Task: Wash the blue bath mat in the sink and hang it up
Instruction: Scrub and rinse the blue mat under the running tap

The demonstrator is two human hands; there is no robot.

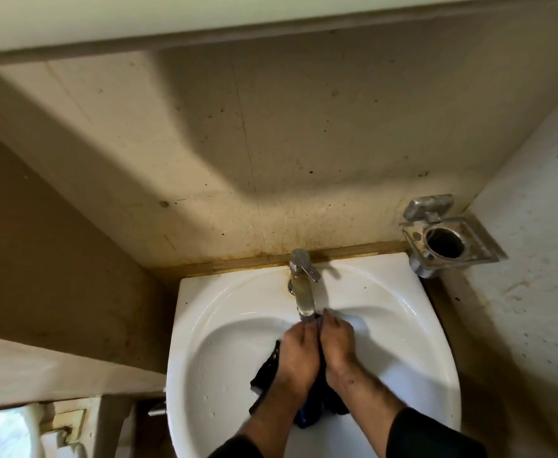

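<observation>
1. A small, dim washroom seen from above: a stained, speckled beige wall (271, 143) fills the upper and middle frame, with a pale ledge running across the top edge.
2. In the lower left corner sits a white ceramic fixture (3, 431), only partly in view, beside a yellowed fitting.
3. A white sink (413, 342) occupies the lower centre of the frame, its rounded bowl wet and dotted with droplets.
4. At the back rim of the sink, centre frame, stands a tarnished metal tap (302, 285), its spout reaching forward over the bowl.
5. The blue bath mat (267, 368) lies bunched inside the bowl, dark and wet, mostly hidden under the hands; part of it is raised to just under the spout.
6. The left hand (299, 355) grips the mat from the left, fingers curled around the fabric.
7. The right hand (337, 345) presses close against the left, fingers likewise curled around the mat, just below the spout.
8. Both forearms enter from the bottom edge in dark sleeves.
9. At the right middle of the frame, a corroded metal holder (449, 239) with a round opening is fixed to the wall, above the sink's right corner.
</observation>
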